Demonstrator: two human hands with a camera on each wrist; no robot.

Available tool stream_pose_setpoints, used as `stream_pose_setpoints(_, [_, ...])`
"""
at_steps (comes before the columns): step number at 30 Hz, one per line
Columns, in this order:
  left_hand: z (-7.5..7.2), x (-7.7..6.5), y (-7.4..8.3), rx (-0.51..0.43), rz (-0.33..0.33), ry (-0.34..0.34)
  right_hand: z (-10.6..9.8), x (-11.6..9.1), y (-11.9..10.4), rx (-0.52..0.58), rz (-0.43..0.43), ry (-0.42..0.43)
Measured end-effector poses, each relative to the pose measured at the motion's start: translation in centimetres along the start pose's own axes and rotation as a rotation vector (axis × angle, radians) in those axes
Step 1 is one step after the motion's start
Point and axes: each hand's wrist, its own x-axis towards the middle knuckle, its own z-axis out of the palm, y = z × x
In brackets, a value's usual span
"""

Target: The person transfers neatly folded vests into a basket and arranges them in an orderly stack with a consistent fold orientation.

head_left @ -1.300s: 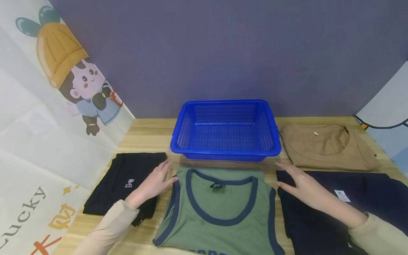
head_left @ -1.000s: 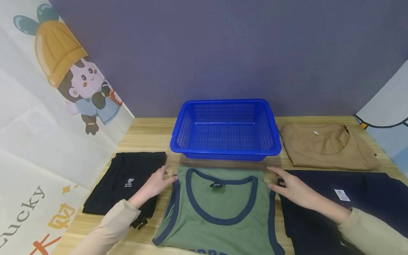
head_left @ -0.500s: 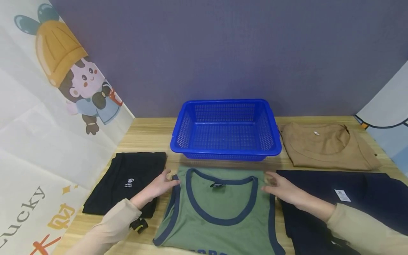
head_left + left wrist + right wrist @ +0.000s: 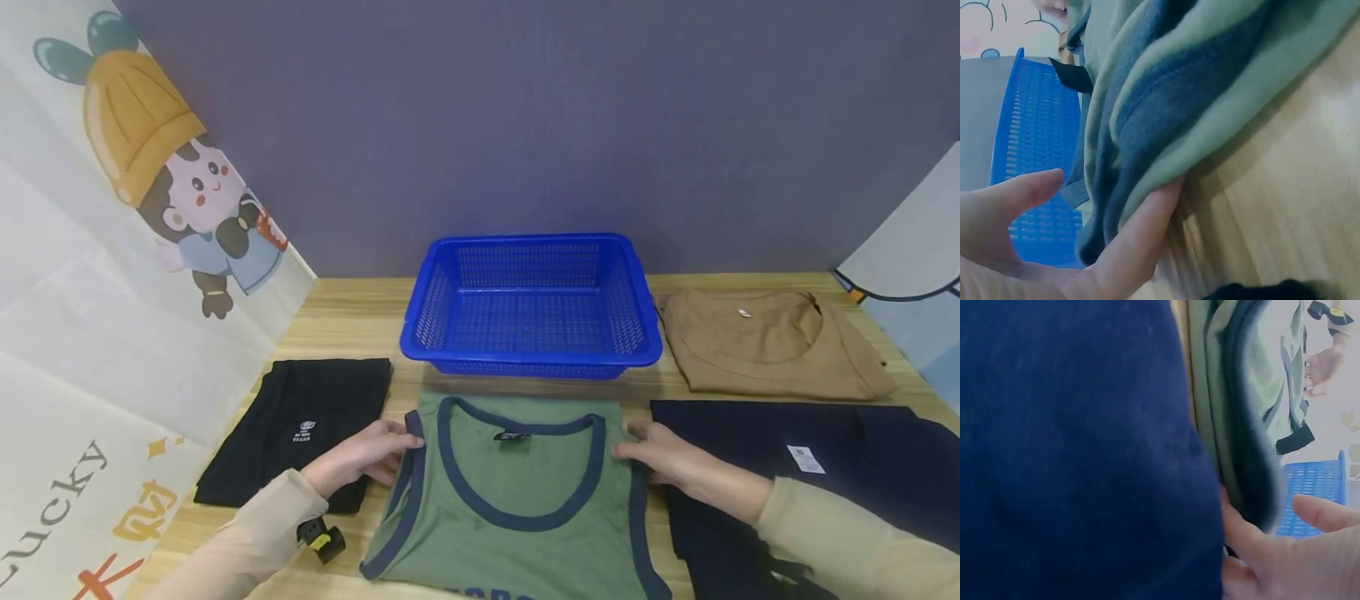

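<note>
A folded green tank top with navy trim lies in front of the blue basket. My left hand holds its left shoulder edge, thumb over the navy trim and fingers tucked beneath. In the left wrist view, fingers reach under the cloth and the thumb is near its edge. On the opposite shoulder, my right hand holds the edge with its thumb above and fingers below. The right wrist view shows its fingers against the green and navy layers. Fingertips under the cloth are hidden.
Folded black clothing with a white print lies left. Navy clothing with a white tag spreads right, partly under the right arm. A folded brown garment lies beside the basket. A grey wall rises behind.
My right hand has moved left from over the navy clothing to the tank top's right shoulder. My left hand has lowered slightly onto the left shoulder edge. The basket has not moved.
</note>
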Motion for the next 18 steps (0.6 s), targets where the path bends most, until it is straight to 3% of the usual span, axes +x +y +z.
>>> stream_pose_setpoints(6, [0.1, 0.2, -0.3, -0.054, -0.03, -0.029, 0.3, 0.3, 0.8, 0.174, 0.075, -0.049])
stream_pose_setpoints(11, [0.3, 0.2, -0.4, -0.07, -0.048, -0.054, 0.6, 0.2, 1.2, 0.211, 0.137, -0.047])
stream_pose_setpoints(18, [0.6, 0.2, -0.6, -0.061, -0.071, -0.108, 0.9, -0.2, 1.4, 0.237, 0.138, -0.082])
